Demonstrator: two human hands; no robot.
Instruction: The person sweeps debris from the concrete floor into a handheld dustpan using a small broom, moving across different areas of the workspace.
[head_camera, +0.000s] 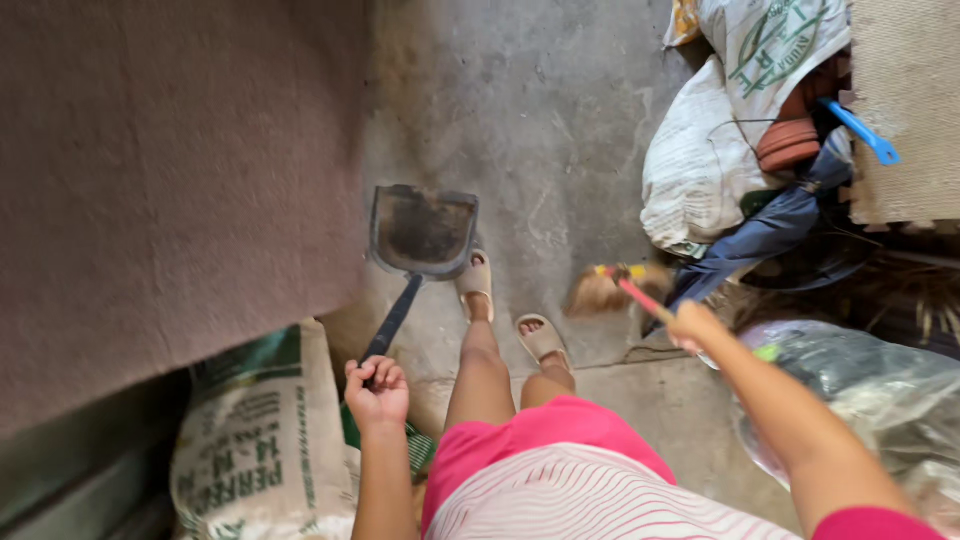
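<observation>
A printed feed sack (255, 440) is seen at lower left below a brown wall (170, 170), and beside it the left hand (377, 392) is curled shut, fingers pressed together around the dark handle of a metal dustpan (424, 232), whose pan is rested flat on the concrete floor (540, 110) just beside a sandalled foot (476, 285). At right, a small broom (612, 288) is gripped by its red handle in the closed right hand (692, 326), bristles held at the floor, near piled sacks (720, 130) and a blue folded umbrella (765, 235).

A home storage corner: bare stained concrete floor (560, 130), printed woven feed sacks (255, 445), stacked terracotta pots (790, 140), a folded dark-blue umbrella (760, 235).
</observation>
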